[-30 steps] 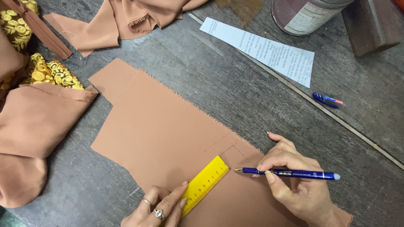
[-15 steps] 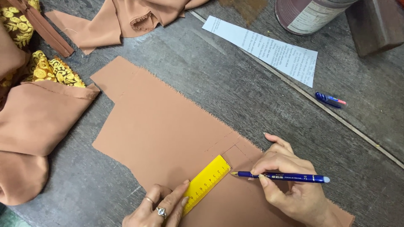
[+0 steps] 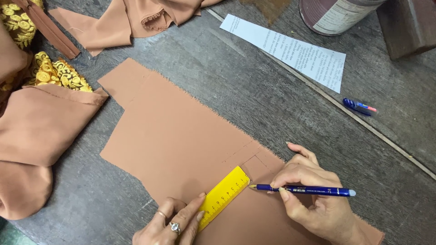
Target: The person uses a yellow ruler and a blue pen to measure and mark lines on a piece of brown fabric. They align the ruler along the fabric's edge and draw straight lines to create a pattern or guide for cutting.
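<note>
A flat piece of light brown fabric [image 3: 172, 131] with frayed edges lies on the grey wooden table [image 3: 254, 95]. My left hand [image 3: 175, 222], with rings on two fingers, presses a yellow ruler [image 3: 225, 195] onto the fabric near the bottom edge. My right hand [image 3: 313, 199] holds a blue pen [image 3: 302, 190] nearly level, its tip at the ruler's far end. Faint marked lines run across the fabric just above the ruler.
More brown cloth [image 3: 32, 136] and a yellow patterned fabric [image 3: 56, 72] are heaped at the left, further cloth [image 3: 136, 18] at the top. A printed paper strip [image 3: 286, 50], a second blue pen [image 3: 359, 107], a metal can [image 3: 336, 16] and a wooden block [image 3: 408, 25] lie to the right.
The pen tip has moved left along the fabric to the ruler's end. My left hand and the ruler have stayed in place.
</note>
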